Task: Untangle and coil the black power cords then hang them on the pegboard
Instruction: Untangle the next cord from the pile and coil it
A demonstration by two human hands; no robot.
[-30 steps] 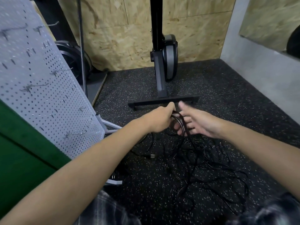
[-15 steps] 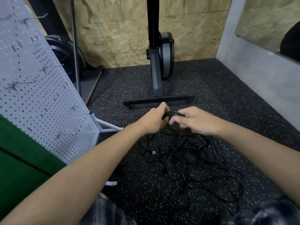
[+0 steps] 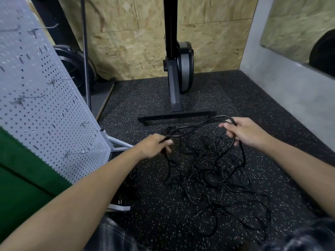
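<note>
We are stretching a span of the cords (image 3: 215,165) between the left hand (image 3: 154,145), pinching it low, and the right hand (image 3: 248,133), curled round its loop; the rest are lying tangled on the floor (image 3: 235,91) beside the pegboard (image 3: 45,109). They are looking light, limp and snag-prone, best taken near a plug. We are counting one pegboard and at least six hooks (image 3: 74,153); how many cords, we cannot tell.
</note>
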